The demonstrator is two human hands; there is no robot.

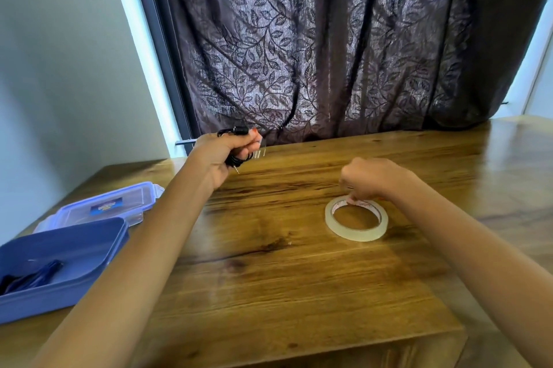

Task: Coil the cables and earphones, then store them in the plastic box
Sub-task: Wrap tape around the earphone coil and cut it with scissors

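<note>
Head-camera view is showing you both arms reaching out over the wooden table (269, 292). Your left hand (223, 155) is hovering above the table's far left part, its fingers curling tight around a coiled black cable (236, 160). Loops are sticking out above and below your fist, and a metal plug tip is hanging under it. A strip of clear tape (260, 149) is clinging to those same fingertips and jutting out to the right.

Your right hand (371, 179) is bending down at the wrist over the tape roll (356, 236), which is lying flat on the table. Its fingers are curling in, with the tips pinching the roll's far rim.

At the left edge, the blue plastic box (74, 286) is sitting open on the table, well apart from both hands. It is holding a dark bundle (33, 276) on its floor; what the bundle is, you cannot tell from here. The box's lid (101, 206) is lying just behind it, label up. A dark leaf-patterned curtain (329, 38) is hanging behind the table.
</note>
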